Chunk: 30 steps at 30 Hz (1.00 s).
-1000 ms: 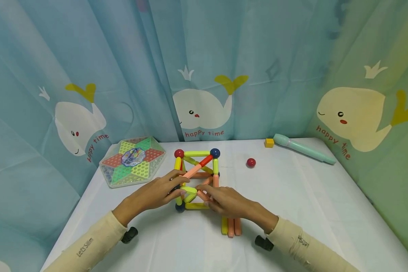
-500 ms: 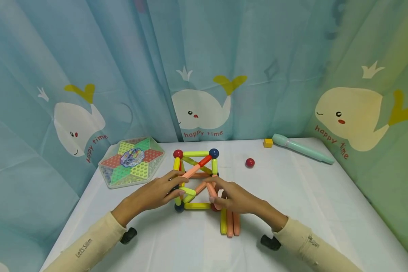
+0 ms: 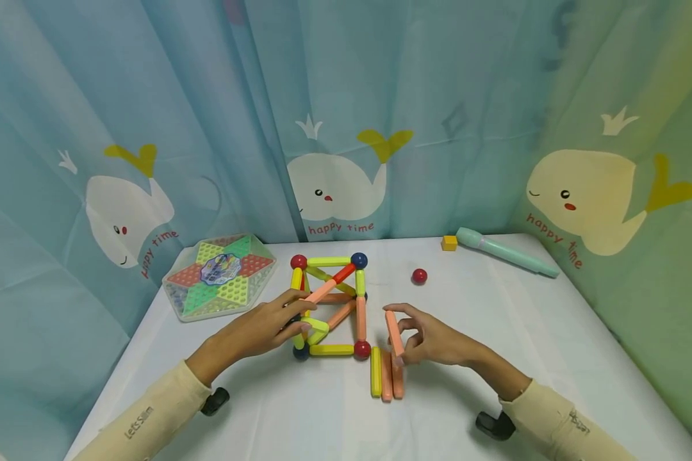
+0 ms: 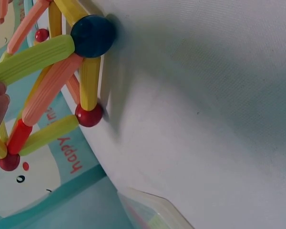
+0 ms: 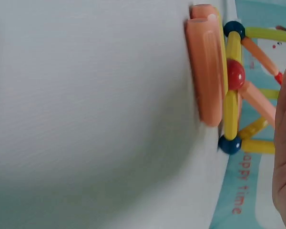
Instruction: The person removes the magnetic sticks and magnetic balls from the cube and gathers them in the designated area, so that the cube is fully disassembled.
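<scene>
A frame of coloured building sticks and balls [image 3: 331,350] stands mid-table, with red and dark blue balls at its corners. My left hand [image 3: 268,323] is at its left side, fingers and thumb holding a yellow-green stick [image 3: 315,324] of the frame; in the left wrist view this stick [image 4: 33,58] runs from a blue ball to the fingertips. To the right of the frame, my right hand [image 3: 435,336] pinches a loose orange stick [image 3: 395,333] between thumb and index finger. That stick is above several loose sticks [image 3: 387,378], yellow and orange, lying side by side.
A single red ball [image 3: 419,276] lies behind the right hand. At the back right are a small yellow cube [image 3: 449,243] and a mint-green pen-shaped thing [image 3: 507,252]. A Chinese checkers board [image 3: 230,307] lies at the back left, before a curtain [image 3: 438,77].
My right hand has drawn back from the frame to the right, carrying the orange stick away from it. The left hand stays at the frame.
</scene>
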{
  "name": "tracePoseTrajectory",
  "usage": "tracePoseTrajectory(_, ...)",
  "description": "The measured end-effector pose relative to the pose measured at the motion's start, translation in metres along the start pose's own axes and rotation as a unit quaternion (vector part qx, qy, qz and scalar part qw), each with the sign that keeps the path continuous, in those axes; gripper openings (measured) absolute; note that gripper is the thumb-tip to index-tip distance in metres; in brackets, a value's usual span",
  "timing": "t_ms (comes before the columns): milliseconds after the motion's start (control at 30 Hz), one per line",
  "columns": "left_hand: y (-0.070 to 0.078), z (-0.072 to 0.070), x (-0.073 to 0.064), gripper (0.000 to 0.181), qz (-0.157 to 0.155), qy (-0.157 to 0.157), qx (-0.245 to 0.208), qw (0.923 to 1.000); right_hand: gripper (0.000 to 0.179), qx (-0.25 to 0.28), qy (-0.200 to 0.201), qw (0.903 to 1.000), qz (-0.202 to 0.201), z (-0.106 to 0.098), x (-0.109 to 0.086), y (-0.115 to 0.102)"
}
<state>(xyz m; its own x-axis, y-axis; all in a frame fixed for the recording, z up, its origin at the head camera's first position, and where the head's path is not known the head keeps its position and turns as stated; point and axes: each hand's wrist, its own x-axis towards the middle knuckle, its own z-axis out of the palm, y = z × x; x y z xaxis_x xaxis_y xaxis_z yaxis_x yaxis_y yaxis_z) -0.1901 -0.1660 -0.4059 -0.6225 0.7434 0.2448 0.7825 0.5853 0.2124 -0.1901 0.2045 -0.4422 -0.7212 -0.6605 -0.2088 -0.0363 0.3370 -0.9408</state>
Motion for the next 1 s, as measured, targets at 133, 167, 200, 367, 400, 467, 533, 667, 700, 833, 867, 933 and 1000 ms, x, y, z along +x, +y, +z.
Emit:
tracePoseTrajectory(133, 0.0, 0.0, -0.001, 0.036, -0.003, -0.001, 0.001, 1.0, 0.092, 0.006, -0.011, 0.9998, -0.016, -0.004, -0.011, 0.007)
tracePoseTrajectory(167, 0.0, 0.0, -0.001, 0.036, -0.004, -0.001, 0.002, 1.0, 0.092, 0.005, -0.013, 0.9997, -0.022, -0.004, -0.013, 0.009)
tracePoseTrajectory(200, 0.0, 0.0, -0.001, 0.036, -0.006, -0.001, 0.002, 1.0, 0.092, 0.006, -0.014, 0.9995, -0.026, -0.005, -0.015, 0.011)
tracePoseTrajectory(367, 0.0, 0.001, -0.001, 0.037, -0.009, -0.001, -0.001, 1.0, 0.094, -0.015, 0.004, 0.9997, -0.018, -0.003, -0.024, 0.018)
tracePoseTrajectory(400, 0.0, 0.001, -0.001, 0.037, -0.009, -0.001, -0.002, 1.0, 0.094, -0.024, 0.011, 0.9996, -0.009, -0.003, -0.025, 0.019)
tracePoseTrajectory(467, 0.0, 0.002, -0.001, 0.037, -0.009, 0.0, -0.003, 1.0, 0.095, -0.046, 0.022, 0.9987, 0.007, -0.002, -0.028, 0.021)
tracePoseTrajectory(533, -0.001, 0.002, -0.001, 0.037, -0.009, 0.0, -0.002, 1.0, 0.094, -0.069, 0.031, 0.9969, 0.021, -0.001, -0.03, 0.024)
tracePoseTrajectory(667, -0.001, 0.002, -0.002, 0.037, -0.009, 0.001, 0.0, 1.0, 0.093, -0.114, 0.032, 0.9923, 0.037, 0.006, -0.03, 0.03)
tracePoseTrajectory(700, -0.001, 0.002, -0.002, 0.037, -0.009, 0.001, -0.001, 1.0, 0.093, -0.125, 0.03, 0.9908, 0.041, 0.008, -0.029, 0.031)
tracePoseTrajectory(833, 0.0, 0.002, -0.001, 0.037, -0.01, 0.001, 0.001, 1.0, 0.093, -0.157, 0.035, 0.9851, 0.061, 0.018, -0.026, 0.033)
tracePoseTrajectory(867, 0.0, 0.002, -0.001, 0.037, -0.01, 0.001, 0.001, 0.9999, 0.093, -0.161, 0.038, 0.984, 0.066, 0.02, -0.025, 0.033)
tracePoseTrajectory(933, 0.0, 0.002, -0.001, 0.037, -0.01, 0.001, 0.002, 0.9999, 0.093, -0.175, 0.044, 0.9809, 0.073, 0.024, -0.025, 0.031)
tracePoseTrajectory(1000, 0.0, 0.002, -0.001, 0.037, -0.011, 0.001, 0.003, 0.9999, 0.092, -0.189, 0.048, 0.9777, 0.078, 0.026, -0.025, 0.029)
